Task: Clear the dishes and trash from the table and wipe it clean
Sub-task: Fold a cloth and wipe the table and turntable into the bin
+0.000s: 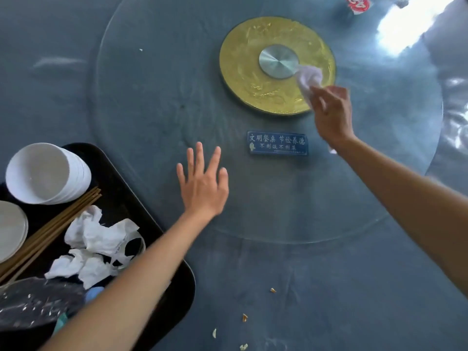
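My right hand (332, 113) grips a crumpled white tissue (308, 79) pressed on the glass turntable (152, 127), over the gold disc (243, 72) beside its silver hub (278, 61). My left hand (203, 183) lies flat on the turntable's near edge, fingers spread, holding nothing. At the lower left, a black tray (119, 183) carries stacked white bowls (46, 173), a white plate (11, 229), brown chopsticks (53, 226) and crumpled napkins (96, 247). Small food crumbs (244, 317) lie on the dark table (329, 287) in front of me.
A blue sign with white lettering (277, 143) lies under the glass near my right wrist. A red and white packet (357, 4) sits at the far edge of the turntable. A crumpled clear plastic bag (30, 302) fills the tray's near corner. Glare covers the far right.
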{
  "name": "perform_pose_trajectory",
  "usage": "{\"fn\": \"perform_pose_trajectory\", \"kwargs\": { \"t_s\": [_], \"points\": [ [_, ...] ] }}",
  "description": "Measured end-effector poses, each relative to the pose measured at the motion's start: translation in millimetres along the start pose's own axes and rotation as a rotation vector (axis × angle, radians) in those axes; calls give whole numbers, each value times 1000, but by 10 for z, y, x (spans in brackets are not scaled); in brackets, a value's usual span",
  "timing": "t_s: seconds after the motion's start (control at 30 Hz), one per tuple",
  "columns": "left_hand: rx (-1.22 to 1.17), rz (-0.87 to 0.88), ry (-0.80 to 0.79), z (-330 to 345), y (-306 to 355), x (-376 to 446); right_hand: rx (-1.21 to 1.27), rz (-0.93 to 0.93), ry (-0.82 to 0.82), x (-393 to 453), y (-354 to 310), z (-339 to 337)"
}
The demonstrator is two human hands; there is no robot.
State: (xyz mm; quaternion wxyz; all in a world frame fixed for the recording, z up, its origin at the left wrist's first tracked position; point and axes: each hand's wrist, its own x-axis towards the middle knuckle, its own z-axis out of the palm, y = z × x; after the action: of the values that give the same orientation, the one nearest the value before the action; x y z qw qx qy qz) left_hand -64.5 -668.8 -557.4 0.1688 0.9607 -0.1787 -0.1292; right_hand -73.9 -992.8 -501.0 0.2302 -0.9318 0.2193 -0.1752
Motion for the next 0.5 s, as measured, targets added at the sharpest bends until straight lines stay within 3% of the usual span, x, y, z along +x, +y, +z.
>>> {"fn": "perform_pose_trajectory", "kwargs": {
  "t_s": [0.1,0.17,0.33,0.5],
  "points": [
    [79,2,75,116,-88,-56,-78,162,-90,189,213,261],
    [94,37,90,71,-275,106,-183,130,-120,50,19,384],
    [161,152,74,-155,-708,497,-62,-447,-274,-968,-619,643],
    [193,156,61,-447,-937,862,163,-936,-658,-2000,-874,562]
  ]
}}
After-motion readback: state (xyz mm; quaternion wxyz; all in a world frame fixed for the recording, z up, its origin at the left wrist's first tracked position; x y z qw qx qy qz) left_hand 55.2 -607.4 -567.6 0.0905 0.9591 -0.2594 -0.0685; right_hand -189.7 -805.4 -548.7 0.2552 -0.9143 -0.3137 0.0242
